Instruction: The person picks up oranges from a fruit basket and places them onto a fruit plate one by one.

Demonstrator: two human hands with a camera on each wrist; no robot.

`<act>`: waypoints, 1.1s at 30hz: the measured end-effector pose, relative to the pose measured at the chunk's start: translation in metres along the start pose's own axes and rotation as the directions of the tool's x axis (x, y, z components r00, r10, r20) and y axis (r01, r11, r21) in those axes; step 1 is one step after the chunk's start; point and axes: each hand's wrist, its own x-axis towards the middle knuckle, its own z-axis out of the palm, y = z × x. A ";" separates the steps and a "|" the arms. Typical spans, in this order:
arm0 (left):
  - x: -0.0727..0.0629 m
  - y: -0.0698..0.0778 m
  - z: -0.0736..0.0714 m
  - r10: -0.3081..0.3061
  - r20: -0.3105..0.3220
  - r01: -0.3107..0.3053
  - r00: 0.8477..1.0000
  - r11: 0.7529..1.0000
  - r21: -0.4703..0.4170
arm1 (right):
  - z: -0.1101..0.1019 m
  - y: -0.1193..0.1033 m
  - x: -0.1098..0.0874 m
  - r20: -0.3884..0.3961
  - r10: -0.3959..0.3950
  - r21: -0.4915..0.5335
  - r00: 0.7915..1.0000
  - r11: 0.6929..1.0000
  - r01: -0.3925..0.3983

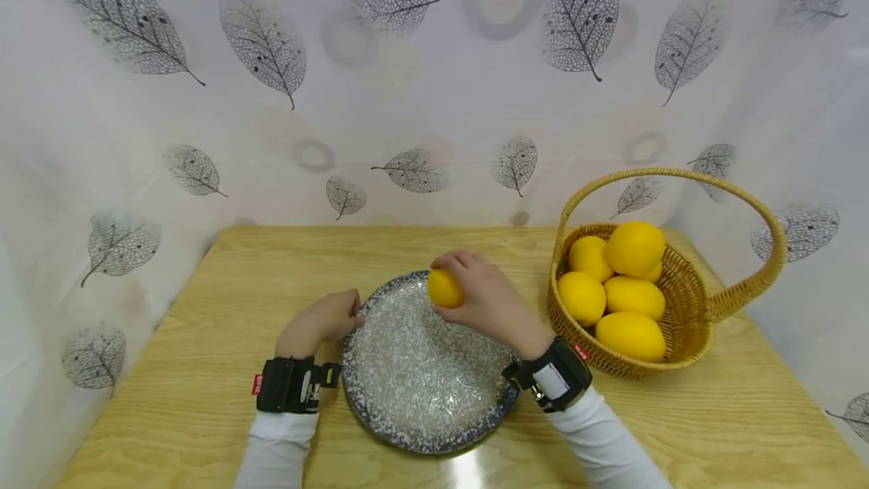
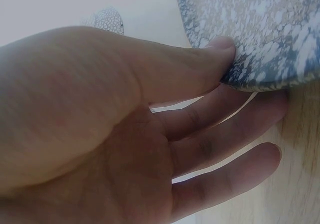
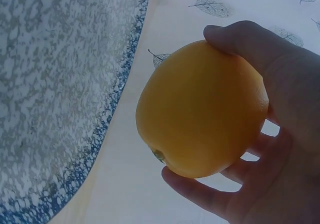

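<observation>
My right hand (image 1: 490, 299) holds a smooth yellow fruit (image 1: 444, 290) over the far part of a round speckled plate (image 1: 421, 368). In the right wrist view, thumb and fingers wrap around the fruit (image 3: 200, 108), and a small green stem mark shows in a dimple at its lower end. At the plate's left side, my left hand (image 1: 324, 321) pinches the dark rim. The left wrist view has the thumb on top of the plate (image 2: 260, 33), with fingers reaching beneath its edge. The plate's surface is grey-white with a blue-black border.
A wicker basket (image 1: 695, 342) with a tall arched handle (image 1: 668, 172) stands on the right of the wooden table (image 1: 285, 270). Several similar yellow fruits (image 1: 630, 336) are piled in it. A leaf-patterned curtain (image 1: 434, 119) hangs behind the table.
</observation>
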 end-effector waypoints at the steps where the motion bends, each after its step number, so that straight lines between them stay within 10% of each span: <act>1: 0.000 0.000 0.000 -0.001 0.000 0.001 1.000 1.000 0.000 | 0.001 0.000 0.000 0.009 0.002 0.001 1.000 1.000 -0.002; 33: 0.002 0.000 0.001 -0.030 -0.007 0.030 1.000 1.000 -0.006 | 0.033 0.011 0.001 0.122 0.034 0.024 0.992 0.999 -0.037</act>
